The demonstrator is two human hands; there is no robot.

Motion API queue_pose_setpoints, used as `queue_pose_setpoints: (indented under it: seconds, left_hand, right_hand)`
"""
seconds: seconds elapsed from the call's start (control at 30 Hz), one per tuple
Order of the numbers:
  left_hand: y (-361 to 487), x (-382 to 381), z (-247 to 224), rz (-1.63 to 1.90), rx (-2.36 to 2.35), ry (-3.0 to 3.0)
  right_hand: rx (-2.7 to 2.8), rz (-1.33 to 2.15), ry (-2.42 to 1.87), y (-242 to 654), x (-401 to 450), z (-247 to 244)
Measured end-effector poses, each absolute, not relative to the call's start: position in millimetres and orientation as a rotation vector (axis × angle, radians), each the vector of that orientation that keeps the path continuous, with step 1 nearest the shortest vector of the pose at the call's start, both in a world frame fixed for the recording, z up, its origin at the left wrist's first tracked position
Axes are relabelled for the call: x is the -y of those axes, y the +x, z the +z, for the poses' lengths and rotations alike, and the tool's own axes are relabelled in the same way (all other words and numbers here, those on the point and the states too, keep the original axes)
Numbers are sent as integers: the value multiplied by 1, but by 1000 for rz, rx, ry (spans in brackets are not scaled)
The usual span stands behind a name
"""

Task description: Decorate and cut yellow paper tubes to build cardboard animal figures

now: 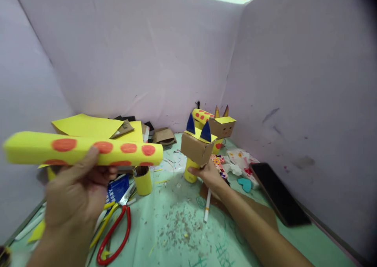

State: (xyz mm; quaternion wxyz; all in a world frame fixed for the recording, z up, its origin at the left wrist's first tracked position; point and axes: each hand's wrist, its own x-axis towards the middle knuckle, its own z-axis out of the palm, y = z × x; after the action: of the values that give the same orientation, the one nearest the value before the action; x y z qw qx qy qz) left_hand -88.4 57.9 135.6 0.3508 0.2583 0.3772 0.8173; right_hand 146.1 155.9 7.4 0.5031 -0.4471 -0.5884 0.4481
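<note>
My left hand (79, 184) is wrapped round a long yellow paper tube (85, 150) with orange-red spots, held level above the left side of the table. With my right hand (210, 174) I grip a short yellow tube (191, 172) topped by a brown cardboard box head (196, 148) with two blue pointed ears. Some of my right fingers are hidden behind it. Close behind stands a similar cardboard animal (222, 127) with a spotted yellow body. A short yellow tube (142, 181) stands on the table between my hands.
Red-handled scissors (118, 227) lie at the front left, near a blue packet (118, 188). Yellow sheets (85, 125) and cardboard scraps (163, 135) lie at the back. A white marker (207, 208), a teal heart (245, 184) and a black phone (278, 194) are on the right.
</note>
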Motion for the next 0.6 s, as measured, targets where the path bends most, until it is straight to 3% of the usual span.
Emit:
queue_pose_setpoints:
  seconds: [0.17, 0.6]
  left_hand:
    - [-67, -73, 108, 1907, -1003, 741]
    - [-52, -81, 90, 1862, -969, 591]
  right_hand:
    - [1432, 1070, -1102, 137, -145, 1]
    - [1476, 1020, -1214, 128, -141, -12]
